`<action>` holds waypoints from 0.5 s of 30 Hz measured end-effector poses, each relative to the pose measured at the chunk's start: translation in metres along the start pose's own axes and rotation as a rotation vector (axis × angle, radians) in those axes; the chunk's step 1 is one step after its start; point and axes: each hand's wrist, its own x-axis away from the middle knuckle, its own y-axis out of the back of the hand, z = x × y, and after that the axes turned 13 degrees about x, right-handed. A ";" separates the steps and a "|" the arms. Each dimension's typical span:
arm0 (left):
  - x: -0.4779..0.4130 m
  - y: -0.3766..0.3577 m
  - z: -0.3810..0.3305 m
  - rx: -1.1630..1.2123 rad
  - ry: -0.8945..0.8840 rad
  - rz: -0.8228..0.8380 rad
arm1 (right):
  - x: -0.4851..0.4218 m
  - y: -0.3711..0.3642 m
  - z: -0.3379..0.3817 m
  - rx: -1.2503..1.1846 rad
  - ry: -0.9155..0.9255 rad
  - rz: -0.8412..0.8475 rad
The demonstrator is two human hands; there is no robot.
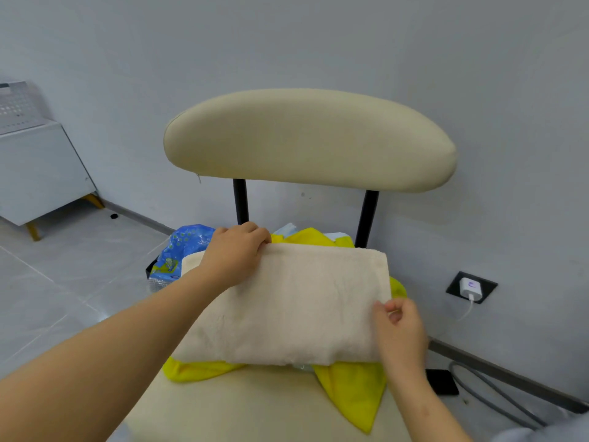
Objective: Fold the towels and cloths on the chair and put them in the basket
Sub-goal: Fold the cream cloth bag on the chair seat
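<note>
Grey wall and grey floor tiles sit behind a chair (pixel 309 138) with a soft cream back and two black posts. On the chair seat lies a yellow cloth (pixel 350 390), and its corners poke out at the front edge and the right side. A folded cream towel (pixel 302 307) lies flat on top of the yellow cloth, in the middle of the seat.

The left hand (pixel 236 250) reaches far across with a long, straight arm. Its fingers curl over the towel's back edge near the back left corner and hold it. The right hand (pixel 401 330) is at the towel's right edge, near the front right corner. Its fingers are bent and its thumb and finger pinch that edge.

A blue plastic bag (pixel 181 247) is behind the seat on the left. Far left stands a white cabinet (pixel 38 173) with a white basket (pixel 16 106) full of little holes on top. A white charger (pixel 471 288) is plugged into the wall on the right.
</note>
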 end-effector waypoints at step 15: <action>0.003 -0.010 -0.010 0.110 0.096 0.049 | 0.059 -0.017 0.013 -0.216 -0.342 0.885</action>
